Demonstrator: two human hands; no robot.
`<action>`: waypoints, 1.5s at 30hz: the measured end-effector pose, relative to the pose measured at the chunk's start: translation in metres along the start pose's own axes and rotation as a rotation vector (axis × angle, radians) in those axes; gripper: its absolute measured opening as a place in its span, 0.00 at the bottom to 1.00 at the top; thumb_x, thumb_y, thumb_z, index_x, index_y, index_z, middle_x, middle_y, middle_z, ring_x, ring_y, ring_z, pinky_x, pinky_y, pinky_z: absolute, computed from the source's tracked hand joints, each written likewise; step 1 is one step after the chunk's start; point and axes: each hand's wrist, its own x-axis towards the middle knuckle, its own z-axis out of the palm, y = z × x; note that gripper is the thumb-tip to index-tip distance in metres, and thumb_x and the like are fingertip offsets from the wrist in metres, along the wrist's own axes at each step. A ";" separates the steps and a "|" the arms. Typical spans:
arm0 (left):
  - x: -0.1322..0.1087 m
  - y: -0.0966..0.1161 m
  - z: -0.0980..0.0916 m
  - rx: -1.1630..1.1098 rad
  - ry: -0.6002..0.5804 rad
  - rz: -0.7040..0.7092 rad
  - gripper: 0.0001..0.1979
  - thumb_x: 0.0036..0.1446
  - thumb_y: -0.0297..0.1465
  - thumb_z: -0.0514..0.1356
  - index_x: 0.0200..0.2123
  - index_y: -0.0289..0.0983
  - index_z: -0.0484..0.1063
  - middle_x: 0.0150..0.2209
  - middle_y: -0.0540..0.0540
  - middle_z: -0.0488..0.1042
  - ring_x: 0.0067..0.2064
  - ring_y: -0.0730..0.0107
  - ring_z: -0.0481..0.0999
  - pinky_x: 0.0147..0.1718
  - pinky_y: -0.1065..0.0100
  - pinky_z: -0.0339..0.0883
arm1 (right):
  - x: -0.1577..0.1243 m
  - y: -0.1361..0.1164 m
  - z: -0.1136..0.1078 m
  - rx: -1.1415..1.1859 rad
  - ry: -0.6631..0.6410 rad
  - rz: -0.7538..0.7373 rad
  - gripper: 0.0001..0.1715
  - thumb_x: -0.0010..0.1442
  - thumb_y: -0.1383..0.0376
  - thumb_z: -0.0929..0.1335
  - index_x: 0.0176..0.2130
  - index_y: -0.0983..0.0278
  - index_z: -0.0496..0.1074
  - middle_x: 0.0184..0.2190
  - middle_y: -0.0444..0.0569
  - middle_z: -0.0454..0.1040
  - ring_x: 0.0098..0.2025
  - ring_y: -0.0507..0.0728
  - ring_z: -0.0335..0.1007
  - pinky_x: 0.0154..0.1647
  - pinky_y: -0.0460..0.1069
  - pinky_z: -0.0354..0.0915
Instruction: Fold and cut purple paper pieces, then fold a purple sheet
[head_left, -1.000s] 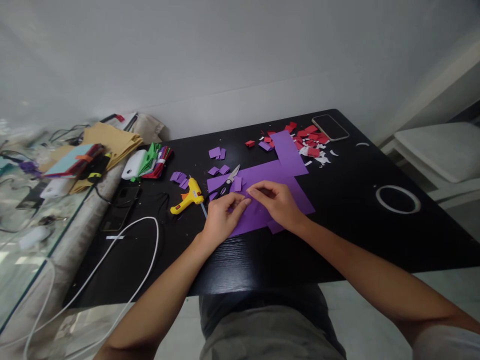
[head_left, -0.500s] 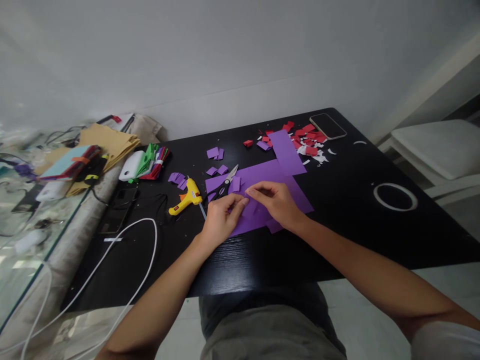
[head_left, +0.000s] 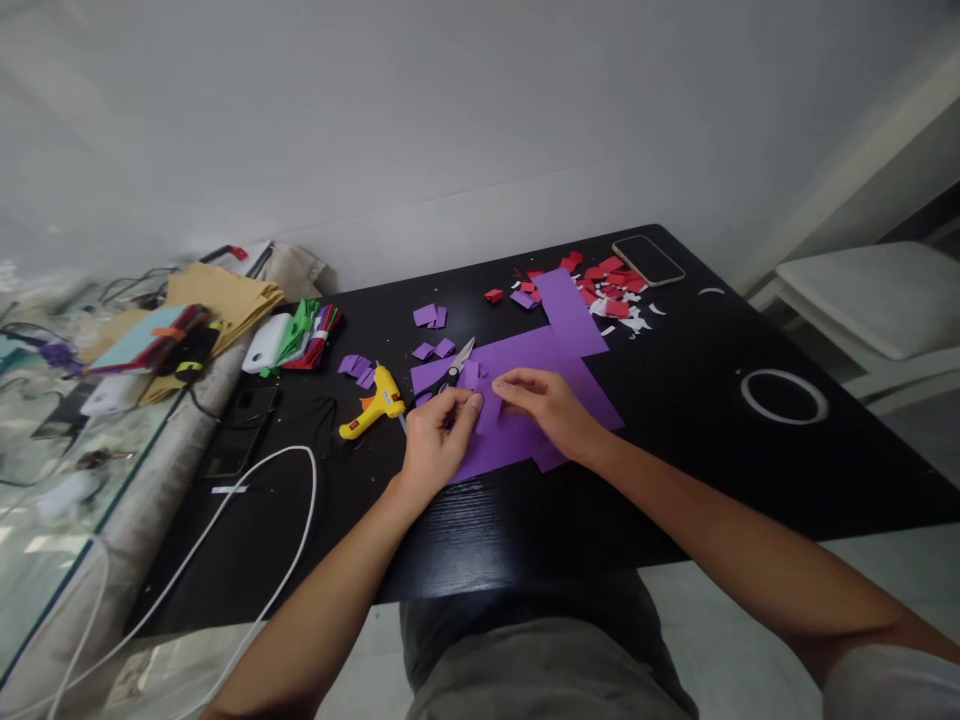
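Observation:
Both my hands work over purple paper sheets [head_left: 559, 345] on a black table [head_left: 675, 440]. My left hand [head_left: 433, 440] and my right hand [head_left: 547, 408] pinch a small purple paper piece [head_left: 487, 410] between their fingertips, just above the sheets. Black-handled scissors [head_left: 452, 368] lie right behind my left hand. A yellow glue gun [head_left: 373, 404] rests to the left of it. Small purple squares [head_left: 429, 316] are scattered behind the scissors.
Red and white paper scraps [head_left: 611, 290] and a phone [head_left: 648, 259] lie at the far right. A white ring [head_left: 784, 396] sits at the right. A second phone [head_left: 244, 428], a white cable [head_left: 247, 530], and a paper bundle [head_left: 304, 332] lie left. A white chair [head_left: 870, 300] stands right.
My hands have lifted the small purple piece slightly and drawn their fingertips closer together. The camera has tilted a little; nothing else on the table has moved.

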 end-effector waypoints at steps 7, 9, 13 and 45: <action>0.000 -0.002 0.001 -0.072 0.018 -0.042 0.16 0.67 0.42 0.61 0.34 0.37 0.77 0.24 0.53 0.71 0.24 0.75 0.65 0.25 0.72 0.59 | -0.001 0.004 0.002 -0.062 0.074 -0.109 0.17 0.53 0.51 0.79 0.34 0.61 0.81 0.31 0.45 0.82 0.33 0.55 0.78 0.41 0.52 0.76; 0.000 -0.003 0.002 -0.078 0.016 -0.044 0.16 0.67 0.43 0.61 0.34 0.37 0.77 0.24 0.52 0.71 0.24 0.75 0.65 0.25 0.72 0.59 | -0.001 0.005 0.002 -0.080 0.091 -0.134 0.17 0.53 0.51 0.79 0.35 0.61 0.82 0.32 0.46 0.82 0.34 0.55 0.78 0.41 0.52 0.76; -0.001 -0.002 0.003 -0.082 0.023 -0.034 0.15 0.67 0.42 0.60 0.34 0.37 0.76 0.24 0.53 0.70 0.25 0.75 0.65 0.25 0.72 0.59 | -0.001 0.005 0.003 -0.090 0.097 -0.147 0.19 0.51 0.50 0.80 0.35 0.61 0.81 0.32 0.45 0.82 0.34 0.55 0.78 0.42 0.52 0.76; 0.005 -0.005 0.003 -0.295 0.025 -0.065 0.13 0.63 0.41 0.66 0.37 0.37 0.78 0.31 0.49 0.77 0.31 0.72 0.72 0.31 0.71 0.66 | -0.005 0.004 0.005 -0.221 0.036 -0.277 0.11 0.58 0.55 0.76 0.34 0.60 0.81 0.32 0.46 0.82 0.36 0.56 0.78 0.42 0.52 0.73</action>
